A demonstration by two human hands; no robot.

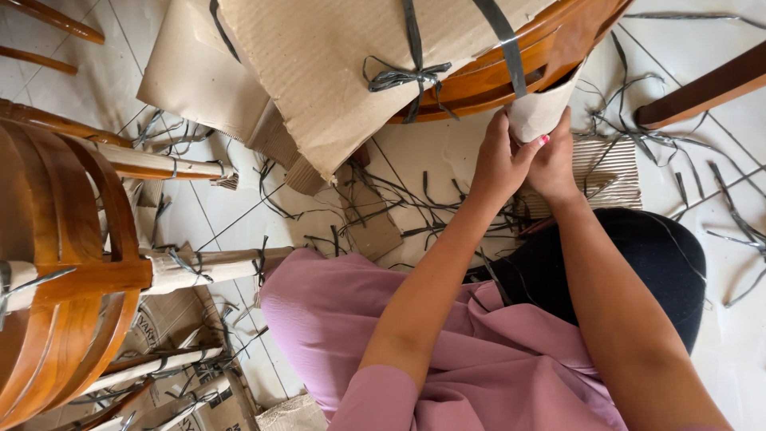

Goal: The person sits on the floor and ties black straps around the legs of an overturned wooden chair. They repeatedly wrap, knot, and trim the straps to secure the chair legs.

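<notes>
While arms reach forward, left hand [499,164], right hand [553,165] clasp paper wrap [538,112].

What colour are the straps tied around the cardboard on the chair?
Dark grey, in the head view: the straps knot over plain brown cardboard.

Both hands, the left hand [501,160] and the right hand [552,164], close on a matt, pale paper wrapping [538,112] around a glossy varnished wooden chair part [519,68]. Just above the grip, rough matt corrugated cardboard [335,72] is bound with smooth grey plastic strapping [503,36]. Below the grip lies soft pink cloth [335,319], on smooth white floor tiles [730,144].
</notes>
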